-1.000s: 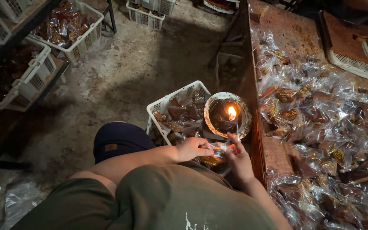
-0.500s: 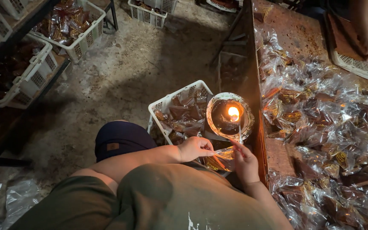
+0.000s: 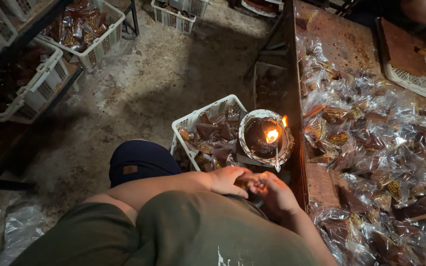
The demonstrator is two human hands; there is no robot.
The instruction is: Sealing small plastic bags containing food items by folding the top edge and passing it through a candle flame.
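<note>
Two hands closed together on one small clear-wrapped brown packet, just below the round metal bowl with a burning flame (image 3: 266,138).

The left hand (image 3: 228,180) and right hand (image 3: 274,193) pinch the packet (image 3: 248,181), mostly hidden between them. Left of the bowl, one white plastic basket (image 3: 186,128) holds brown wrapped pieces; right of it, uncounted wrapped pieces (image 3: 371,148) cover the wooden table (image 3: 343,42).

I see a dim scene, lit mostly from above. The small flame (image 3: 272,135) is blown out to white-yellow and casts a warm glow on the fingers (image 3: 257,186) just below it. Right of the flame, the clear wrappers (image 3: 371,148) on the bench (image 3: 341,44) glitter with glare. Far left of the flame, the crates (image 3: 35,93) sink into shadow. The edges bend slightly.
</note>
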